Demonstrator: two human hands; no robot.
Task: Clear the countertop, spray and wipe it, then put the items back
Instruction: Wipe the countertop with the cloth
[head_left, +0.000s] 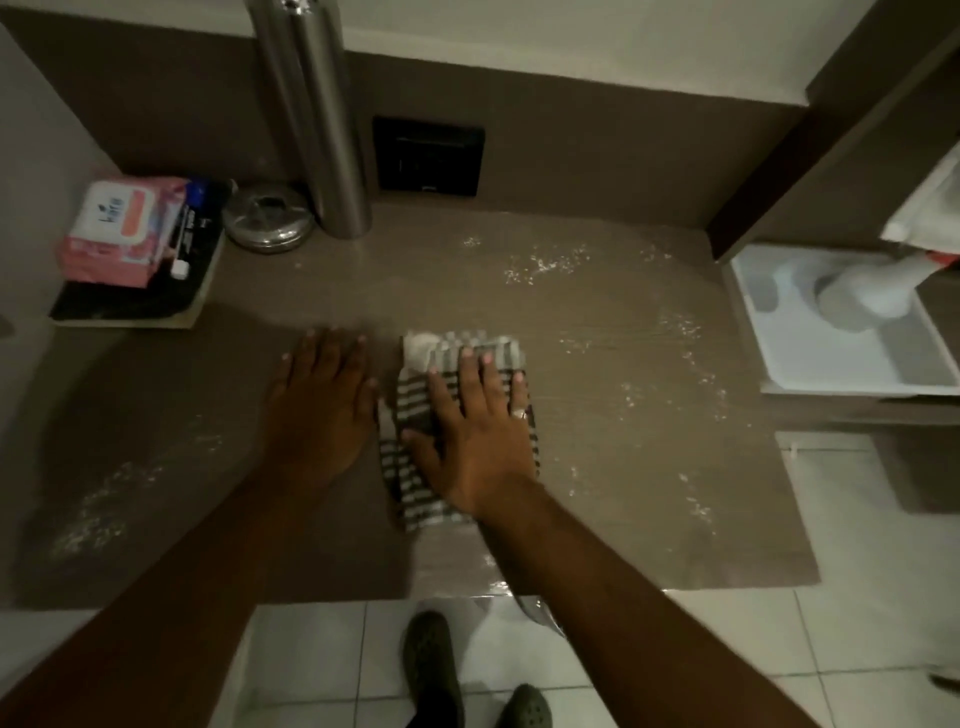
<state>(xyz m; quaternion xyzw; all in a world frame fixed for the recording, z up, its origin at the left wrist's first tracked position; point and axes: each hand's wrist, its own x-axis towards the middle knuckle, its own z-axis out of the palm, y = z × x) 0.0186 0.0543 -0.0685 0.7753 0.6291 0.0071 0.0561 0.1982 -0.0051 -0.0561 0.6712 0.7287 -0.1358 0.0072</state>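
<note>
While both hands lie flat on the brown countertop (597, 322), its wood-grain surface shows white flecks of spray foam (545, 265) scattered toward one and three o'clock, with another patch at eight o'clock; white floor tiles (857, 623) run along the near edge, and a brown backsplash carries one black wall socket (428, 156) at twelve o'clock. One striped cloth (415, 415) sits at the centre; the right hand (475, 431) presses on it with fingers spread, palm down, not curled round it; the left hand (322, 405) rests just beside the cloth at nine o'clock, fingers extended and holding nothing. At ten o'clock stand one steel cylinder (322, 130), one round steel tin (267, 218) and one pink wipes pack (122, 228) on a black tray (130, 306). At three o'clock, off the counter, one white spray bottle (872, 291) lies in a white bin (831, 358). Two dark clogs (434, 665) show at six o'clock.
</note>
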